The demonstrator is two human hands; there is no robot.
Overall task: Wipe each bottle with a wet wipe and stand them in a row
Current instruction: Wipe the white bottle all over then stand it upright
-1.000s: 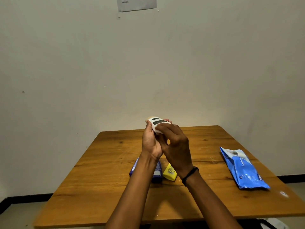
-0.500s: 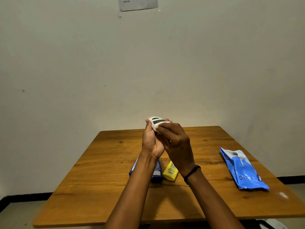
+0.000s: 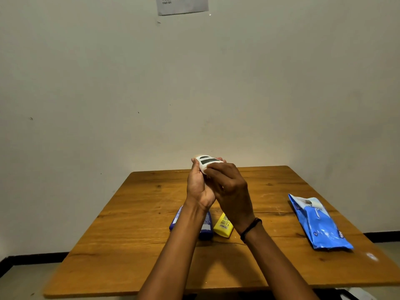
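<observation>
A white bottle [image 3: 206,161] with dark bands is held up above the wooden table [image 3: 129,245]. My left hand [image 3: 198,185] grips it from the left. My right hand [image 3: 230,189] is closed over its lower right side; whether a wipe sits under those fingers is hidden. Below my wrists a dark blue bottle [image 3: 206,228] and a yellow bottle [image 3: 223,226] lie flat on the table, side by side, partly covered by my left forearm. A blue wet wipe pack [image 3: 318,224] lies on the right side of the table.
The table stands against a plain wall with a paper notice [image 3: 183,4] taped high up. The table's front edge [image 3: 194,291] runs near the bottom of the view, with floor and a dark skirting at both sides.
My right hand has slid slightly down and right over the white bottle. The bottle and my left hand stay almost where they were.
</observation>
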